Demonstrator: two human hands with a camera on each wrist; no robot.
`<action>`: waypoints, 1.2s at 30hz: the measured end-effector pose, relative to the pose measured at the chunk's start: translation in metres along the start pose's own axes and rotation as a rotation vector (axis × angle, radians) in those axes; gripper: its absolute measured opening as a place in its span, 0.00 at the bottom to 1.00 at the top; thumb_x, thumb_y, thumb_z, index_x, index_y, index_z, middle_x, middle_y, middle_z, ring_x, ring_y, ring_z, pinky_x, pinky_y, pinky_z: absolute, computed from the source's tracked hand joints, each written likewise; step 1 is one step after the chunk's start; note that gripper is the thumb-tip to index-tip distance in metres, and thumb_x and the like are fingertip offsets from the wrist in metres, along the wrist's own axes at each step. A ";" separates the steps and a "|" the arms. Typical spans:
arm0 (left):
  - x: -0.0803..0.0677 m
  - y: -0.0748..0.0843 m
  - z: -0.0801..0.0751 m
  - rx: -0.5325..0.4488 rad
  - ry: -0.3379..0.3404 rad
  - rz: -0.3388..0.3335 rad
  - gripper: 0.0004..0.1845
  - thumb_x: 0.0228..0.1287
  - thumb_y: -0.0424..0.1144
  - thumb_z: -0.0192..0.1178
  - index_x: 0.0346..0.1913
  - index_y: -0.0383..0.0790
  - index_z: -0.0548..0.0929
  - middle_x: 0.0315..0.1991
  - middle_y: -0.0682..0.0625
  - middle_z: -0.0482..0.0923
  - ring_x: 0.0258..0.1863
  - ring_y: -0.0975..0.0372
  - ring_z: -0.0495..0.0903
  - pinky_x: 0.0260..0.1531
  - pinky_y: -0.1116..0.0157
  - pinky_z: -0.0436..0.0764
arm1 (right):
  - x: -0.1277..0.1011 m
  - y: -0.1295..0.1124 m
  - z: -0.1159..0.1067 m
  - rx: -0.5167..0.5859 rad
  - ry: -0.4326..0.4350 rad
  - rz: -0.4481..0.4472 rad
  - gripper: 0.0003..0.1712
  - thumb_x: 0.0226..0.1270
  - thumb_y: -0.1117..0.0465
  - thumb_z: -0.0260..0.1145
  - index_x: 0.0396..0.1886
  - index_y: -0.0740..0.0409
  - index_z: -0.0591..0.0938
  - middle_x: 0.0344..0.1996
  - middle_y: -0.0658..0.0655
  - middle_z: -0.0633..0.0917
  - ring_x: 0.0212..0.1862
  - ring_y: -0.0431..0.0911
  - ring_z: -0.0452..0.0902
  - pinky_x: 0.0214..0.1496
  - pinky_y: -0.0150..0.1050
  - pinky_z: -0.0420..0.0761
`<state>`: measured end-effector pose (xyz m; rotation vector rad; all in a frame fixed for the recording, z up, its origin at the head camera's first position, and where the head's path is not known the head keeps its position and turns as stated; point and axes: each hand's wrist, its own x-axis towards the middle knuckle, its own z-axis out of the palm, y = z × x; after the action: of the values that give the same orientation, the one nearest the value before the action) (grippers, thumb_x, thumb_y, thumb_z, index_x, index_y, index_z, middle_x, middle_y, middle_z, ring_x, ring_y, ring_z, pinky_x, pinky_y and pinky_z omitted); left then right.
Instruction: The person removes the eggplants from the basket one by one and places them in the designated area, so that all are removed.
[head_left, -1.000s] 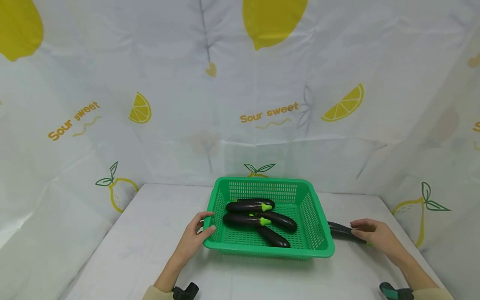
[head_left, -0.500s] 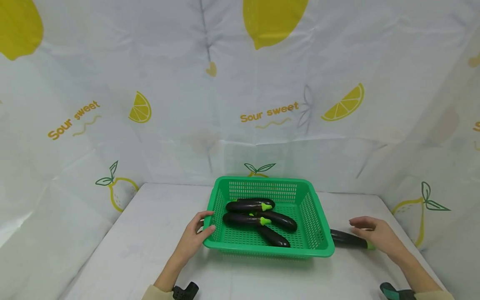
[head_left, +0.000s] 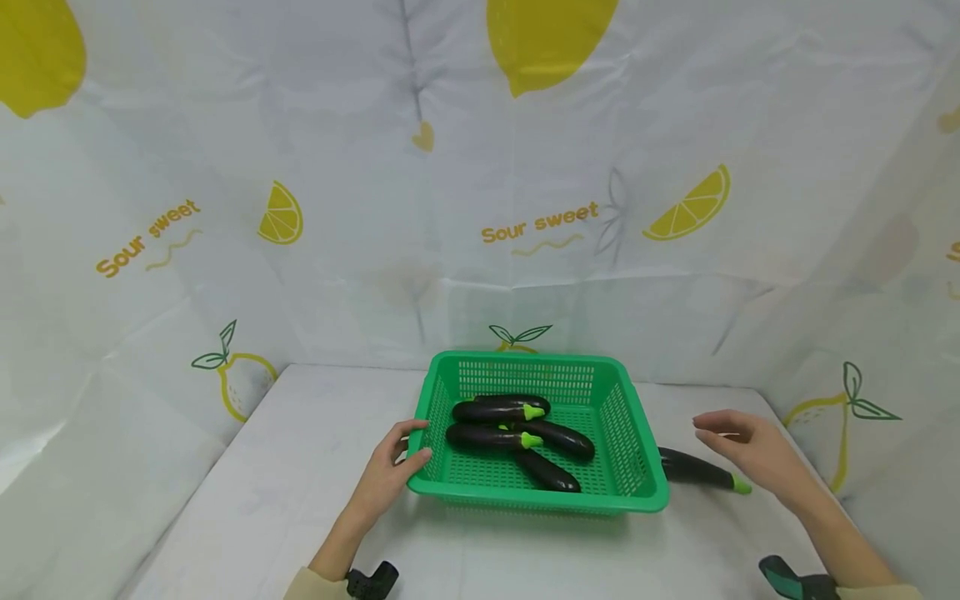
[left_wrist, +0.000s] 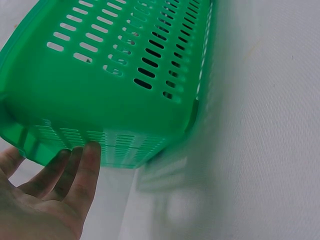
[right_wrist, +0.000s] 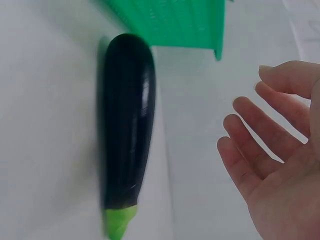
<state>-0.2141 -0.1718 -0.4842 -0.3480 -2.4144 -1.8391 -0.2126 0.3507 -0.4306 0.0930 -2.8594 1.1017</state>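
Observation:
In the head view, my left hand [head_left: 386, 471] holds the left rim of a green perforated plastic basket [head_left: 532, 502]. In the left wrist view, the fingers [left_wrist: 82, 185] touch the outer wall under the rim. Several dark purple eggplants [head_left: 491, 438] with green caps lie inside the basket. Another eggplant [head_left: 697, 471] lies on the table to the basket's right, its green cap pointing away from the basket. Above and right of it hovers my right hand [head_left: 757, 450], holding nothing; the right wrist view shows its fingers loosely bent and apart from the eggplant [right_wrist: 127, 120].
A white-covered table [head_left: 300, 533] bears the basket. A white sheet printed with lemons [head_left: 360, 250] hangs behind and on both sides of the table. Dark straps with devices [head_left: 372, 581] sit on both wrists.
My right hand has let go of the loose eggplant and lifted away from it. The eggplant has shifted slightly on the table. My left hand and the basket stay in place.

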 end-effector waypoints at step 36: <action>0.001 -0.003 0.000 -0.009 -0.005 0.002 0.24 0.72 0.42 0.65 0.67 0.46 0.75 0.70 0.44 0.70 0.65 0.48 0.75 0.63 0.43 0.71 | -0.001 -0.149 0.029 0.016 0.106 -0.333 0.17 0.73 0.55 0.68 0.54 0.61 0.84 0.48 0.57 0.86 0.49 0.54 0.82 0.51 0.53 0.81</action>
<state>-0.2159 -0.1724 -0.4872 -0.3565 -2.4092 -1.8507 -0.2008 0.2212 -0.3523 0.4766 -2.6149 1.0259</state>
